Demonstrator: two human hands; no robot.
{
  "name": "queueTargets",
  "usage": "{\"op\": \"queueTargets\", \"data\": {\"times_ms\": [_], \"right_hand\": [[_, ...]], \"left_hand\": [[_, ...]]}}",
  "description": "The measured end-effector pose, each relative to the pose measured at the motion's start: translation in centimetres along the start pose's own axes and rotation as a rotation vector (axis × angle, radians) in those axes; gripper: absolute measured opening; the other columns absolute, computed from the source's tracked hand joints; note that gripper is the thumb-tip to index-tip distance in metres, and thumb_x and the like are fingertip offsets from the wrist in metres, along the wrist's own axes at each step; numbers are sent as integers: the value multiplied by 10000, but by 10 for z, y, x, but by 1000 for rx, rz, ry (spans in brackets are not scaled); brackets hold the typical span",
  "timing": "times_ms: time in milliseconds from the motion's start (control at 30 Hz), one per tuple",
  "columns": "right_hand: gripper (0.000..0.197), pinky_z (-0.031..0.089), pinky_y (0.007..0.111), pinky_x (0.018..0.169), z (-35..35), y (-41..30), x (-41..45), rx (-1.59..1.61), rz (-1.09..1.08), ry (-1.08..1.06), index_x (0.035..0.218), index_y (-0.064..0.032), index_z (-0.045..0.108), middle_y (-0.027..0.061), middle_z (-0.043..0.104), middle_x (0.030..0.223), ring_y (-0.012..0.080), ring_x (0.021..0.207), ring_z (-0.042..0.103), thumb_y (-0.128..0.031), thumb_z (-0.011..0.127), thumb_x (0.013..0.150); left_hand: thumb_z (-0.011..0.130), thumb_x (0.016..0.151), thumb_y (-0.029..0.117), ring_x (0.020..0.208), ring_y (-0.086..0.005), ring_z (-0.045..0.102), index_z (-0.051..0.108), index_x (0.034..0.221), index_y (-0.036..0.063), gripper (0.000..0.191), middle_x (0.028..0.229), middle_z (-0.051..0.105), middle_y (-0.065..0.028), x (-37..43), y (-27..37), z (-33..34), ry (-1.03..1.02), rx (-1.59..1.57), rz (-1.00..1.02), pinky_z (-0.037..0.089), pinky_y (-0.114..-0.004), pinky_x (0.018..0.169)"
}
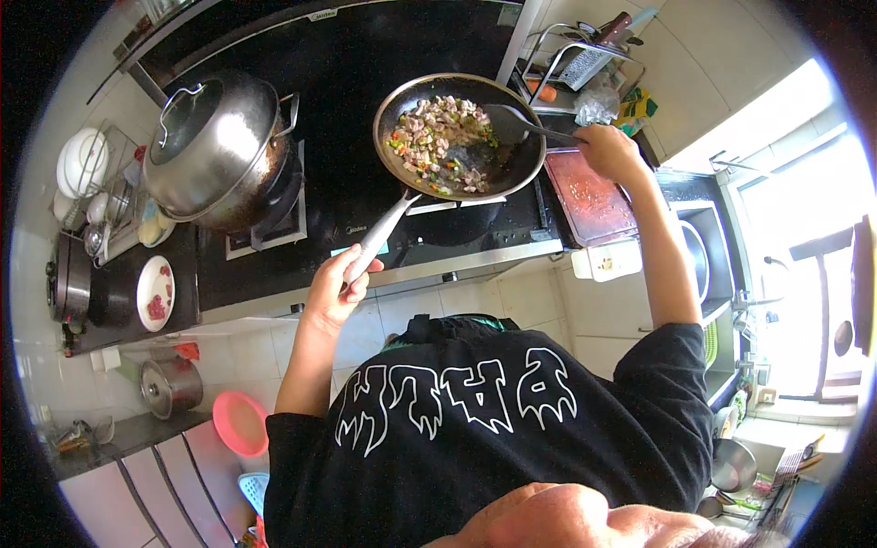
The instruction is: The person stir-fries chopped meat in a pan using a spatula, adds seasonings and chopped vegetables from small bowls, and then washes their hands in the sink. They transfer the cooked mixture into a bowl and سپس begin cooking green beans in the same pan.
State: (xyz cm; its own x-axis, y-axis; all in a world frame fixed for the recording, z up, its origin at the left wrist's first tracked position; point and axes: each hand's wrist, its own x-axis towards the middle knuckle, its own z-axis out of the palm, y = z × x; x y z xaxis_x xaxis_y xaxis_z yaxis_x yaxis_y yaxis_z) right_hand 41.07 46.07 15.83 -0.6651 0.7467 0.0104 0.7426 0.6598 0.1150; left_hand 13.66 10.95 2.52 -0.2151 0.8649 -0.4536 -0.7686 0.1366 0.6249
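My left hand [339, 281] is wrapped around the light grey handle [381, 234] of a dark frying pan [381, 147]. The pan is tilted over the right side of the black glass gas hob [336, 178]. Chopped meat [442, 127], mixed with small green and orange vegetable bits, lies mostly in the pan's left half and middle. With my right hand [610, 151] I grip the thin handle of a dark spatula [505, 123]. Its blade rests inside the pan at the right, beside the meat.
A lidded steel wok [212, 151] stands on the left burner. Right of the hob lie a wet reddish cutting board [589, 195] and a white plastic container [610, 260]. A plate with raw meat scraps [156, 293] sits at left. A knife rack [582, 51] stands at the back right.
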Motion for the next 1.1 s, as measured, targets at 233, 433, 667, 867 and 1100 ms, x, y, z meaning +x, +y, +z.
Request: {"op": "queueTargets", "data": {"times_ms": [233, 433, 667, 867, 1100], "right_hand": [[277, 437, 317, 437, 76, -14, 53, 924, 141, -362, 949, -43, 661, 45, 570, 610, 150, 525, 539, -305, 596, 888], [288, 498, 395, 782, 35, -26, 19, 502, -293, -39, 1063, -50, 660, 210, 657, 940, 347, 884, 645, -186, 623, 813], [215, 518, 451, 753, 35, -58, 63, 164, -251, 165, 1012, -104, 650, 154, 669, 887, 343, 877, 642, -209, 581, 838], [184, 505, 436, 644, -7, -98, 11, -157, -555, 13, 1012, -126, 642, 140, 642, 736, 319, 744, 644, -161, 585, 840], [118, 512, 382, 579, -112, -91, -80, -319, -365, 27, 882, -132, 643, 91, 625, 668, 267, 715, 662, -92, 568, 799]], "left_hand": [[503, 950, 242, 467, -53, 429, 556, 1044, -22, 286, 819, 625, -135, 1, 5, 5, -17, 16, -38, 295, -168, 340], [491, 955, 246, 474, -49, 424, 533, 1097, -18, 303, 828, 622, -134, -5, 0, 5, -7, -2, -18, 293, -168, 341], [459, 970, 241, 451, -38, 397, 510, 1132, -12, 304, 851, 612, -143, -1, -2, 3, -25, -13, -34, 289, -159, 325], [484, 953, 239, 451, -48, 414, 552, 1052, -16, 283, 804, 632, -128, -3, -5, 6, -29, -20, -23, 280, -180, 349], [482, 952, 241, 450, -43, 408, 550, 1002, -39, 292, 788, 622, -116, -10, -8, 9, -21, 13, -2, 268, -181, 348]]}}
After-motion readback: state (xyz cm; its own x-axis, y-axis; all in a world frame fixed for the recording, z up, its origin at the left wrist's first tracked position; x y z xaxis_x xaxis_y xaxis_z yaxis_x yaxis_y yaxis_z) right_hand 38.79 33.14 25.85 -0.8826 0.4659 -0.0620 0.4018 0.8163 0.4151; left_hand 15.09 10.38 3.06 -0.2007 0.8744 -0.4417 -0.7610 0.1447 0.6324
